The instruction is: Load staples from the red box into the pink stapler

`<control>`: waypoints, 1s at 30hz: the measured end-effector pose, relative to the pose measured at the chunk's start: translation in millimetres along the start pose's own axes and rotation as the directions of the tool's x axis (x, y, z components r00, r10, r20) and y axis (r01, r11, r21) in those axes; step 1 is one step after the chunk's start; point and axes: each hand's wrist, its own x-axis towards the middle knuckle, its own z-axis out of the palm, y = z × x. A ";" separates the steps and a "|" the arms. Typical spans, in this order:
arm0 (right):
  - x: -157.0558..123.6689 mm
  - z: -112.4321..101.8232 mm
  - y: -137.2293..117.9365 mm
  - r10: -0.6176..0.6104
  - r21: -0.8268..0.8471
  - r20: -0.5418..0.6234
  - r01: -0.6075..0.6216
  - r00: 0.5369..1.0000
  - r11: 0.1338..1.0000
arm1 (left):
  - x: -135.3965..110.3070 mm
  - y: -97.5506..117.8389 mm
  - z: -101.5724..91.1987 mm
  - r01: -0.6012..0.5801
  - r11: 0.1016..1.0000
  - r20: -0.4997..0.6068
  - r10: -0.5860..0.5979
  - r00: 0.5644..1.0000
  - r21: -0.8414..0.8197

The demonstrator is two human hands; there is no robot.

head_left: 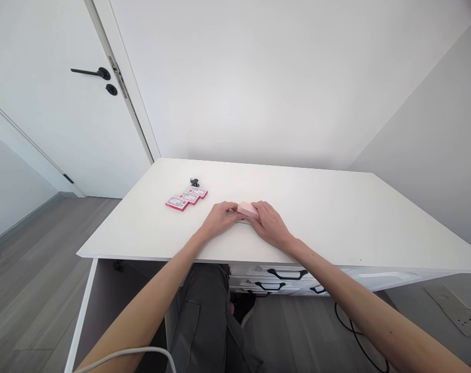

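Note:
Just above the white tabletop, both hands meet around a small pink block-like object with rounded edges (pixel 248 209); its exact kind does not show. My right hand (pixel 269 224) wraps its right side, fingers over the top and thumb along the near side. My left hand (pixel 220 218) is closed at the left end, thumb and fingertips pressed together there. Below the fingertips a thin pale edge shows, too small to name. Left of the hands, several red-and-white flat boxes (pixel 186 199) lie in an overlapping diagonal row. Behind them sits a small black clip-like item (pixel 195 182).
The white desk (pixel 316 217) runs along a white wall. Below it are drawers with black handles (pixel 287 274) and an open compartment (pixel 130 280). A pale cable (pixel 130 351) crosses my left forearm. A black cable (pixel 359 336) lies on the floor, right. A door (pixel 64 119) stands left.

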 end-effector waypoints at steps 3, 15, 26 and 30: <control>-0.3 -1.7 -1.3 0.014 0.049 0.013 -0.015 1.000 0.999 | -1.1 -0.1 -0.4 0.012 0.999 -0.002 -0.012 1.000 -0.041; -1.6 -5.0 -2.4 0.034 0.130 0.057 -0.041 0.998 0.991 | -3.2 -0.9 -2.2 -0.004 0.998 0.013 0.005 1.000 -0.060; -5.0 -4.1 0.1 0.088 0.196 0.060 -0.098 0.994 0.976 | -3.7 -3.7 -0.2 -0.008 1.000 0.022 0.008 1.000 0.012; -5.8 -3.4 0.1 0.117 0.193 0.046 -0.124 0.992 0.973 | -2.9 -5.2 1.7 -0.051 0.997 0.041 0.049 0.998 0.052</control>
